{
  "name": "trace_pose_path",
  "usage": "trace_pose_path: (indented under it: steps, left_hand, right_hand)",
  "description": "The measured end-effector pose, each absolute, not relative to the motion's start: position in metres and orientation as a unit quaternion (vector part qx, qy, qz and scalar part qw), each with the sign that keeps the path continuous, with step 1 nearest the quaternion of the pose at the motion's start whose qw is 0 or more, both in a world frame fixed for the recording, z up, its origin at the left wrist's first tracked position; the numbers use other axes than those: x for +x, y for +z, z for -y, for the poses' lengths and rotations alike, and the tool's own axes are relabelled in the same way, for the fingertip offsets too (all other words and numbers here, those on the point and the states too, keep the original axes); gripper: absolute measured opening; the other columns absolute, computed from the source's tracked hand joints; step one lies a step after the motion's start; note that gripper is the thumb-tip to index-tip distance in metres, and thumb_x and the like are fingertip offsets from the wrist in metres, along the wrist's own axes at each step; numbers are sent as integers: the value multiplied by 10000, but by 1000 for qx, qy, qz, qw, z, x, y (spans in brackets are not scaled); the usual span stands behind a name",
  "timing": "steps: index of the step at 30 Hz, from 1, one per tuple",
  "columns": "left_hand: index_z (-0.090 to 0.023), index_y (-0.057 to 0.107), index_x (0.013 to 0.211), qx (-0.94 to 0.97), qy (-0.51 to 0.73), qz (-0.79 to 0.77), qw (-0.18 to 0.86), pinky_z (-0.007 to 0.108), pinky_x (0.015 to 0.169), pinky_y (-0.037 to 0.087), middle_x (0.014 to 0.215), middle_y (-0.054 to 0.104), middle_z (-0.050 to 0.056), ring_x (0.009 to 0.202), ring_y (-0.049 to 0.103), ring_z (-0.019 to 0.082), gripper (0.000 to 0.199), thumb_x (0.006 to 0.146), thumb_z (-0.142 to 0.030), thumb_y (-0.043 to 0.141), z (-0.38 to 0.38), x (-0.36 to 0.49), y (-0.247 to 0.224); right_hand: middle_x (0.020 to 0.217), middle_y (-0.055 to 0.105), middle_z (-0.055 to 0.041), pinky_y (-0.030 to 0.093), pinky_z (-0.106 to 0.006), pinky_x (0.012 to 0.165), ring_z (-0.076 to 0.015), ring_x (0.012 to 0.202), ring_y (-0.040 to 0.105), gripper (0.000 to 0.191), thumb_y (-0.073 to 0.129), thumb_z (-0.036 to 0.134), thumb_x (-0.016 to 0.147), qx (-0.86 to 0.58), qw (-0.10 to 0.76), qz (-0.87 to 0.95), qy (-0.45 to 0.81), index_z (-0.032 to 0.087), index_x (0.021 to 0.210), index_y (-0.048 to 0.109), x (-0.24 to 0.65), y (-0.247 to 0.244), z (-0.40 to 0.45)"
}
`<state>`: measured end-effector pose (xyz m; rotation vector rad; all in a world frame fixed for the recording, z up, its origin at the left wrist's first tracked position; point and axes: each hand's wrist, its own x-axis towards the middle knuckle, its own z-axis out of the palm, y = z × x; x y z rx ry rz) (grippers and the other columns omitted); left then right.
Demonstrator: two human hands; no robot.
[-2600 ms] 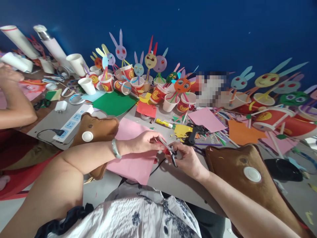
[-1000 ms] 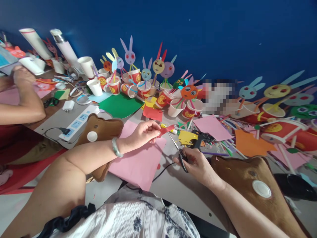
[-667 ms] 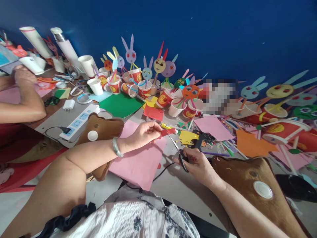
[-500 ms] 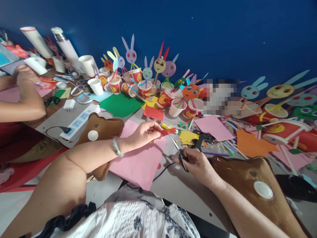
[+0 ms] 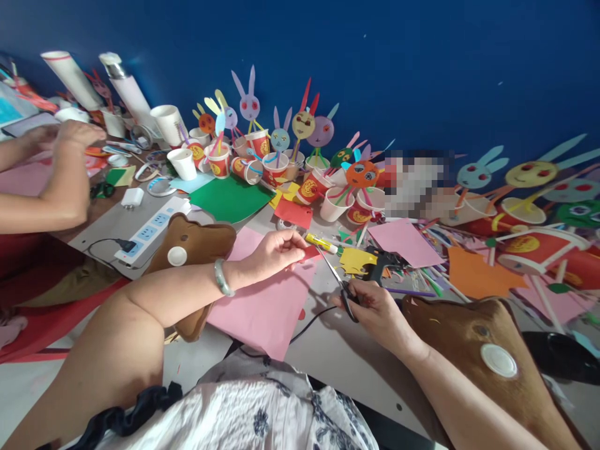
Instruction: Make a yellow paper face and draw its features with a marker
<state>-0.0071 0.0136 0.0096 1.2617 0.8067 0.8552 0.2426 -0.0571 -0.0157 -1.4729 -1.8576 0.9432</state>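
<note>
Between the thumb and fingers of my left hand [image 5: 279,253] is a small piece of red paper [image 5: 313,252]. My right hand [image 5: 382,312] grips the black handles of a pair of scissors [image 5: 334,274], whose blades point up and left with their tips at the red paper's right edge. Under my left hand lies a large pink sheet [image 5: 267,312] on the table. A yellow glue stick [image 5: 322,243] rests just beyond the scissor tips, and yellow paper scraps [image 5: 356,260] lie to their right.
Paper cups with rabbit-faced straw figures [image 5: 276,159] line the blue wall. Brown plush cushions [image 5: 469,350] flank my arms. A power strip [image 5: 154,230], green sheet [image 5: 232,199], orange sheet [image 5: 482,272] and scattered straws cover the table. Another person's arm [image 5: 51,194] reaches in at left.
The red strip that stuck out right past the scissors is gone from my left hand's paper, uncovering the glue stick. The other person's hands at left have shifted, away from a white cup.
</note>
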Motion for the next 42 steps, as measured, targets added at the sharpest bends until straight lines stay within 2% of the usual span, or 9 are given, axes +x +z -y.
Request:
trace_pose_path:
  steps: [3, 6, 11, 16, 20, 24, 30, 38, 42]
  left_hand:
    - [-153, 590, 846, 532, 373, -355, 672, 169, 534, 458, 656, 629, -54, 528, 563, 39, 107, 811, -197, 680, -14, -6, 7]
    - [-145, 596, 881, 511, 343, -361, 701, 174, 525, 467, 740, 700, -8, 546, 598, 48, 161, 829, -239, 716, -14, -6, 6]
    - [-132, 608, 953, 484, 281, -353, 749, 191, 504, 492, 807, 734, 29, 556, 640, 73, 264, 841, -305, 774, -10, -5, 3]
    - [-126, 664, 985, 492, 210, -329, 778, 201, 474, 470, 696, 698, 4, 503, 626, 91, 344, 834, -395, 816, -6, -3, 0]
    - [-124, 711, 941, 516, 158, -288, 791, 215, 486, 475, 626, 672, 5, 488, 603, 94, 402, 821, -488, 833, -2, -2, -3]
    - [-126, 721, 986, 535, 136, -282, 785, 214, 503, 480, 609, 675, 2, 495, 606, 93, 417, 836, -502, 821, -1, -3, -6]
    - [-128, 725, 1002, 549, 120, -287, 776, 219, 522, 485, 631, 687, 12, 503, 601, 88, 380, 879, -482, 787, -1, -3, -6]
    - [-118, 706, 1098, 546, 134, -297, 772, 224, 512, 483, 647, 685, 39, 555, 648, 126, 674, 943, -748, 520, -1, -4, -6]
    - [-117, 695, 989, 551, 92, -290, 777, 218, 532, 499, 673, 692, 33, 549, 634, 101, 582, 866, -686, 699, -2, -3, -4]
  right_hand:
    - [528, 369, 49, 281, -286, 525, -122, 554, 326, 578, 712, 581, 864, -567, 318, 693, 313, 235, 571, 353, 245, -17, 57]
    - [588, 518, 16, 367, -298, 570, -152, 599, 465, 496, 724, 522, 872, -575, 358, 694, 244, 236, 600, 424, 248, -21, 59]
    - [818, 701, -32, 474, -347, 709, -200, 750, 635, 274, 736, 263, 870, -503, 423, 741, 137, 235, 711, 515, 248, -27, 62]
    - [928, 728, -42, 451, -407, 812, -202, 793, 656, 183, 642, 49, 866, -393, 432, 812, 24, 226, 849, 596, 244, -19, 65]
    - [928, 710, -57, 430, -413, 775, -192, 742, 643, 216, 660, 43, 883, -346, 411, 843, -28, 212, 1016, 673, 242, -15, 67]
    - [912, 701, -53, 426, -409, 770, -180, 719, 636, 210, 679, 64, 908, -325, 392, 860, -31, 206, 1063, 672, 239, -18, 69]
    - [909, 707, -54, 432, -418, 831, -172, 740, 641, 116, 671, 93, 932, -312, 361, 878, -43, 196, 971, 638, 238, -23, 70]
    - [863, 704, -4, 417, -385, 821, -147, 714, 618, 116, 670, 130, 936, -326, 355, 869, -108, 238, 920, 629, 236, -18, 72]
    - [863, 718, 19, 407, -391, 812, -141, 707, 636, 139, 682, 140, 916, -329, 338, 875, -109, 269, 884, 644, 239, -18, 72]
